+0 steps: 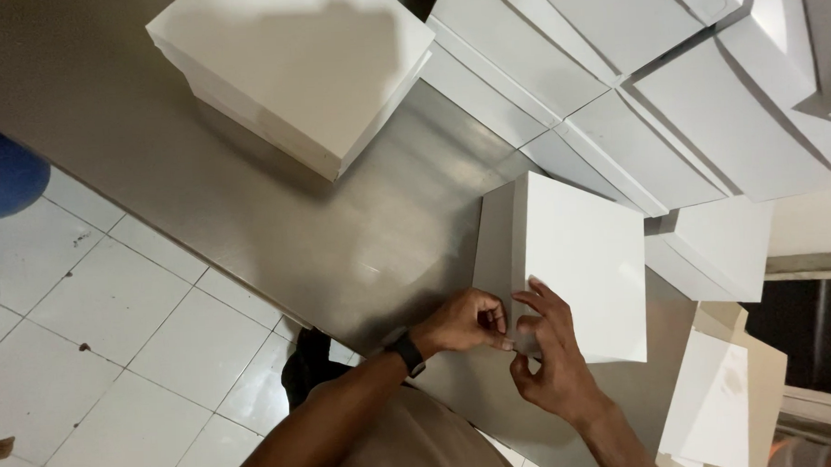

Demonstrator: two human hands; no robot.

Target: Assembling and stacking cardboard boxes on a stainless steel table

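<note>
White square cardboard box (582, 264) sits near the right end of the steel table (342, 236), one grey side flap folded. Left hand (465, 322) and right hand (549, 358) pinch its near corner; fingertips overlap, exact hold unclear.

White square cardboard box (587, 264) under assembly on metal tabletop.
The box is seen lying flat, top face plain and clean; its grey side flap is pinched at the near corner edge.
</note>
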